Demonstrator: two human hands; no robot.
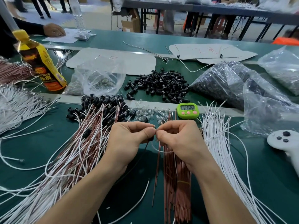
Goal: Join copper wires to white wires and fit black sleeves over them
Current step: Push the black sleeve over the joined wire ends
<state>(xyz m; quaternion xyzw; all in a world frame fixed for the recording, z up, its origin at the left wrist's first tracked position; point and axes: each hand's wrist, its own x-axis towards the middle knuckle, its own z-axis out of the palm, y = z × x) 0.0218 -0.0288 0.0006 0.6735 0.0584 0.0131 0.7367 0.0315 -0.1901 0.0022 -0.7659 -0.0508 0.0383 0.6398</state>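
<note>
Left hand (129, 139): fingers curled, thumb and forefinger pinched together, black sleeve (150, 139) held just under the thumb.
Right hand (178, 139): also pinched shut, tip to tip against the left fingers (150, 130), gripping the end of a white wire (161, 151).
White wire: loops out just below the right fingers.
Copper wire (144, 149): thin lead trailing down-left from the sleeve. It looks dark here, so we're only fairly sure it's the copper one.
Joint: right where the two pinches meet, just above the sleeve.
Key relation: sleeve sits below the joint, its lead running down-left, left hand nearer.
Next, we reckon: slide the sleeve up over the joint.
</note>
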